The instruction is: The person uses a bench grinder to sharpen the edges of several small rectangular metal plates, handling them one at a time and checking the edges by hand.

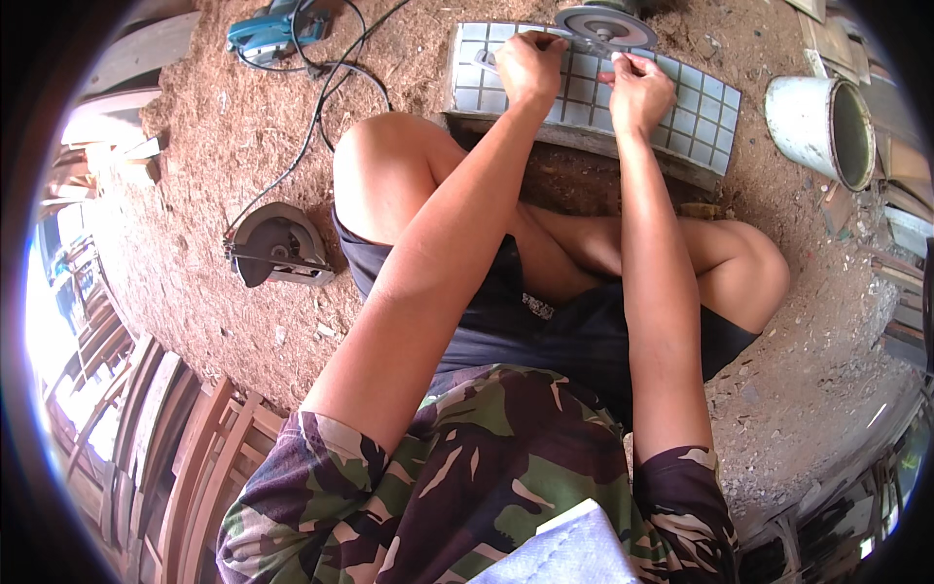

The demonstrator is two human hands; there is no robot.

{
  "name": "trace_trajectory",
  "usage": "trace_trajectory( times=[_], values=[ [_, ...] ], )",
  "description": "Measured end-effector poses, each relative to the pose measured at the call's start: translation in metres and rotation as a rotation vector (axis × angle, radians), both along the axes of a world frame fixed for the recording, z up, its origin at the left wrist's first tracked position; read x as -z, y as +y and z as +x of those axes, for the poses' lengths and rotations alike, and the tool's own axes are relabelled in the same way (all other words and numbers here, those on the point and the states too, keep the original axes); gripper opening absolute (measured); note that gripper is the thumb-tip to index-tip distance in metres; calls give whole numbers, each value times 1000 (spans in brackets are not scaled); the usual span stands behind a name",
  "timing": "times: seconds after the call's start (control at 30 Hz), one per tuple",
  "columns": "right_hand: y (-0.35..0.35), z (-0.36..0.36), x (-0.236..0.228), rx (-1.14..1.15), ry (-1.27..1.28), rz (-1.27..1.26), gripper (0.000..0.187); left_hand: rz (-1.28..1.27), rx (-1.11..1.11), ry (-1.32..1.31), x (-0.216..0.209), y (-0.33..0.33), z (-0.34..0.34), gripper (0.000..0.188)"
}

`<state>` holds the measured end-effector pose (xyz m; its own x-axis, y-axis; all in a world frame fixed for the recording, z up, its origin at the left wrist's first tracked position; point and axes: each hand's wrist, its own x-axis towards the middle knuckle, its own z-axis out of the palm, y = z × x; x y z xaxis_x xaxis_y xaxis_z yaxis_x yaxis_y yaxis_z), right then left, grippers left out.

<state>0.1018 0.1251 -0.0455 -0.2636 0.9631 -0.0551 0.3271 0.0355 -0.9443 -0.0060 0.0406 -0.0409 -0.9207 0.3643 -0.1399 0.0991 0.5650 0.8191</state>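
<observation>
At the far side, a grey round grinding wheel (605,27) stands over a board faced with white square tiles (705,112). My left hand (530,70) is closed just left of the wheel, its thumb and fingers pinched together close to the rim. A small pale loop-shaped piece (484,60) shows beside that hand; I cannot tell whether the hand holds it. My right hand (642,92) is closed too, with fingertips pinched near the wheel's lower edge. Whatever lies between the fingertips is too small to make out. Both forearms reach over my crossed legs.
A blue power tool (277,34) with a black cable (318,117) lies at the far left. Nearer on the left sits a circular saw (280,248). A whitish bucket (817,127) stands tilted at right. Wood pieces (185,457) line the sides; sawdust covers the ground.
</observation>
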Motion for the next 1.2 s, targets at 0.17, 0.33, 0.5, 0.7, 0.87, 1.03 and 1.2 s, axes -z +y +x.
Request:
trace_trajectory(
  times=[0.17, 0.33, 0.5, 0.7, 0.87, 1.03, 1.2],
  values=[
    [2, 1, 0, 12, 23, -17, 15, 30, -11, -14, -1, 3, 4, 21],
    [4, 4, 1, 29, 44, -13, 16, 27, -12, 2, 0, 6, 8, 21],
    [6, 5, 1, 31, 10, -21, 16, 37, -38, 53, 2, 10, 13, 20],
    [5, 6, 0, 53, 17, -35, 15, 33, -76, -13, -1, 12, 17, 21],
    [10, 10, 3, 56, 0, 10, 15, -11, -71, 20, -9, 16, 23, 22],
    [13, 11, 2, 101, 23, 1, 14, -59, -60, 72, -11, 20, 29, 22],
    [18, 17, 0, 121, 21, 7, 15, -152, -89, 128, -12, 28, 42, 21]
  ],
)
